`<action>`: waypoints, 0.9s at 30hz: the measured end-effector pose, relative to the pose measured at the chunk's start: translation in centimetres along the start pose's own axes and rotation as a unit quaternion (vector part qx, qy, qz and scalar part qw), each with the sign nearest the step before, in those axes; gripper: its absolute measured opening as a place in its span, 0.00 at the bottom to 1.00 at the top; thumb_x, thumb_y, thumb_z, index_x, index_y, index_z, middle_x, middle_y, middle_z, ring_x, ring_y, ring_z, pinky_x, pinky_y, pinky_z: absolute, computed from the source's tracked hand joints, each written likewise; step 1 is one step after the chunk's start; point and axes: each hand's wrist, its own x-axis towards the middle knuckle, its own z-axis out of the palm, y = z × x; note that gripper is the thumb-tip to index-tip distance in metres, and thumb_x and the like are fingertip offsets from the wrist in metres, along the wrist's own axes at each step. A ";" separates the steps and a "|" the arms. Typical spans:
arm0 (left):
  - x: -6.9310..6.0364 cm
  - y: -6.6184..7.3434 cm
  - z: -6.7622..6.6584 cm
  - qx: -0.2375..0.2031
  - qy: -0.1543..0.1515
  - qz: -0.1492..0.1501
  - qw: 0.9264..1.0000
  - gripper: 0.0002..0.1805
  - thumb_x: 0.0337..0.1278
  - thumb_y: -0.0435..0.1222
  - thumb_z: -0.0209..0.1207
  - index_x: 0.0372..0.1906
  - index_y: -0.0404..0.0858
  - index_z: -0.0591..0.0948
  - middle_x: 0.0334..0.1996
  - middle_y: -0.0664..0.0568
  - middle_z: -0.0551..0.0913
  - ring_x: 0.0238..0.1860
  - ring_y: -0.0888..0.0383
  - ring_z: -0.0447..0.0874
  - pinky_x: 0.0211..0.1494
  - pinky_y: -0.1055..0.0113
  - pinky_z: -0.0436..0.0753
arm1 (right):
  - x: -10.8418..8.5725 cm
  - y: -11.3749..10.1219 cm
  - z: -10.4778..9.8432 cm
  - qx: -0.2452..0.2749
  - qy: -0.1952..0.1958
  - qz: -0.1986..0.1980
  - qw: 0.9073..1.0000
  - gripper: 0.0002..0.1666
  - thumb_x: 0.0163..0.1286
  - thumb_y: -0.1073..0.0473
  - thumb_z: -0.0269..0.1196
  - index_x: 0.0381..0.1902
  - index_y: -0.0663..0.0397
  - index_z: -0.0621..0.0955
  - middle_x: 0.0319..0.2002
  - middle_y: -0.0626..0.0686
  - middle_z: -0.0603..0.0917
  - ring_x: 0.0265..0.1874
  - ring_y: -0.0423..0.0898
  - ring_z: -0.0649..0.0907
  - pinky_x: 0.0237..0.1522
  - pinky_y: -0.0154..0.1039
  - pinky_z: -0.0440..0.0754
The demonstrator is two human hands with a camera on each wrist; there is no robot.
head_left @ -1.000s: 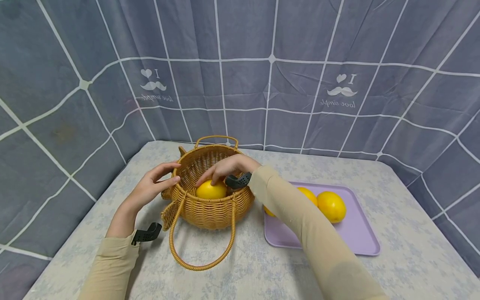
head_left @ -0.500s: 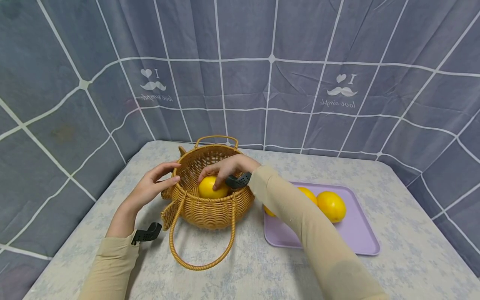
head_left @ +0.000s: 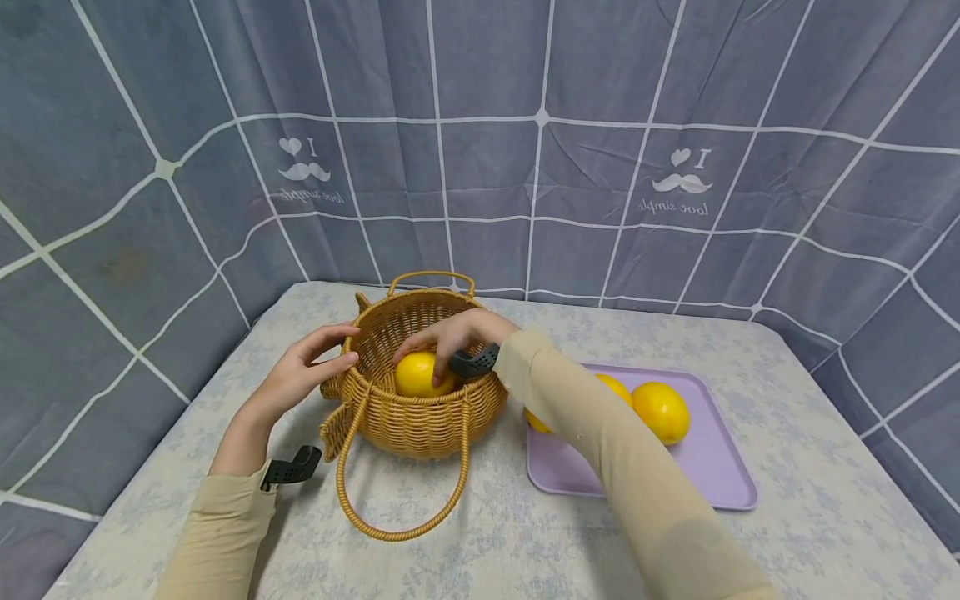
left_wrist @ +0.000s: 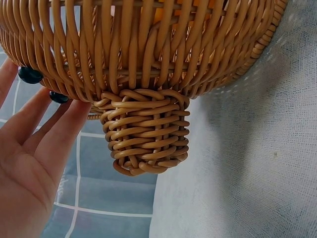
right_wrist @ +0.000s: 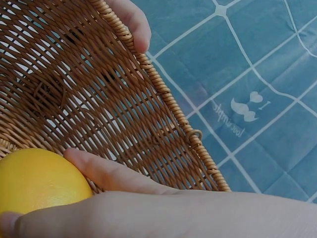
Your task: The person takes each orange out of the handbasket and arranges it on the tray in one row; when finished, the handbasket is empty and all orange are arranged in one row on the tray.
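Observation:
A wicker basket (head_left: 423, 429) with two handles stands on the cloth-covered table. In its mouth sits a yellow citrus fruit (head_left: 418, 375), which my right hand (head_left: 457, 336) grips from above. The right wrist view shows the thumb and a finger on opposite sides of this fruit (right_wrist: 42, 181); the other fingers are hidden. My left hand (head_left: 300, 371) touches the left rim with thumb and fingertips. Seen from the left wrist, its fingers (left_wrist: 62, 136) lie extended against the basket's outer wall (left_wrist: 129, 44), beside dark round beads (left_wrist: 30, 75) and a woven stub (left_wrist: 148, 131).
To the basket's right, a purple tray (head_left: 716, 467) bears more yellow fruit (head_left: 662, 413), partly hidden by my right sleeve (head_left: 600, 425). The front handle (head_left: 397, 536) lies down on the table. Behind everything hangs a grey-blue checked curtain (head_left: 487, 167).
My right hand has shifted its fingers and thumb around the fruit. The fruit has turned and moved slightly inside the basket. My left hand stays at the rim.

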 end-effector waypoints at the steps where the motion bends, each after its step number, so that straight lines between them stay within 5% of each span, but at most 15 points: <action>1: 0.0 0.0 0.0 0.000 0.000 0.000 1.000 0.25 0.65 0.40 0.56 0.64 0.37 0.69 0.67 0.44 0.61 0.68 0.44 0.55 0.62 0.42 0.63 | 0.0 0.0 0.0 -0.006 0.002 -0.001 1.000 0.44 0.56 0.70 0.66 0.70 0.49 0.64 0.66 0.50 0.62 0.53 0.45 0.69 0.50 0.34 0.73; 18: 0.1 0.2 0.0 0.002 -0.001 0.006 1.000 0.24 0.65 0.40 0.56 0.64 0.37 0.69 0.67 0.43 0.61 0.68 0.44 0.55 0.62 0.43 0.63 | -0.4 -0.2 0.0 -0.044 0.029 -0.018 0.998 0.42 0.56 0.66 0.69 0.68 0.52 0.65 0.66 0.51 0.62 0.59 0.45 0.66 0.53 0.33 0.71; 27: -0.1 0.0 -0.1 0.002 -0.006 0.001 1.000 0.25 0.65 0.40 0.56 0.64 0.37 0.68 0.67 0.43 0.60 0.68 0.43 0.54 0.63 0.41 0.61 | -1.0 -0.7 0.1 -0.014 0.091 -0.032 0.995 0.40 0.56 0.61 0.70 0.66 0.39 0.68 0.64 0.45 0.64 0.58 0.42 0.67 0.54 0.38 0.71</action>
